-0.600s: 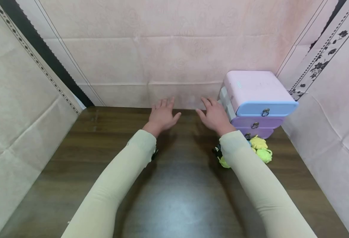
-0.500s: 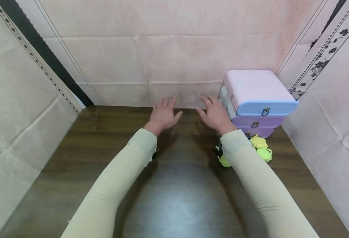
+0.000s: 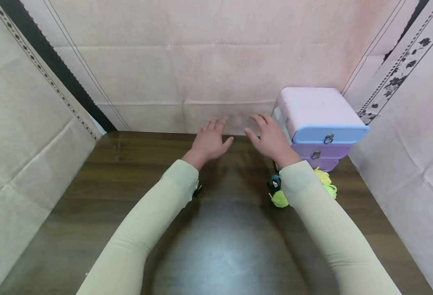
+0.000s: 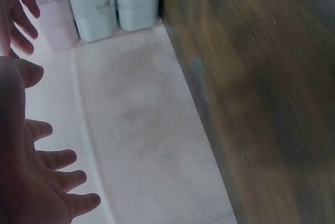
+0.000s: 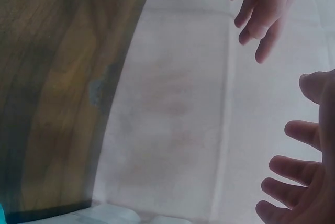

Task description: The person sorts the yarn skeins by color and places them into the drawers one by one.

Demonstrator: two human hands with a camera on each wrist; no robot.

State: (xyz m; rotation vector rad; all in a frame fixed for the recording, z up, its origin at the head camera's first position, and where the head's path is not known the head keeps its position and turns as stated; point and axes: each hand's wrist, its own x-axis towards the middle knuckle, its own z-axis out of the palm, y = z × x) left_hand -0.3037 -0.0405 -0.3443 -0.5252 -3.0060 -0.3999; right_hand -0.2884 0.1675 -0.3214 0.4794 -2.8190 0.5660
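Above the table [image 3: 220, 233], spread-fingered hands [image 3: 210, 143] [image 3: 270, 140]

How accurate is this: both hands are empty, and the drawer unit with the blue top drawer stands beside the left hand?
The side is wrong: in the head view, the drawer unit stands beside the right hand, not the left hand. Both hands are empty, and the top drawer is blue.

Blue drawer [image 3: 343, 134]; 2 purple drawers [image 3: 333, 151]; brown wood-grained table [image 3: 216, 221].
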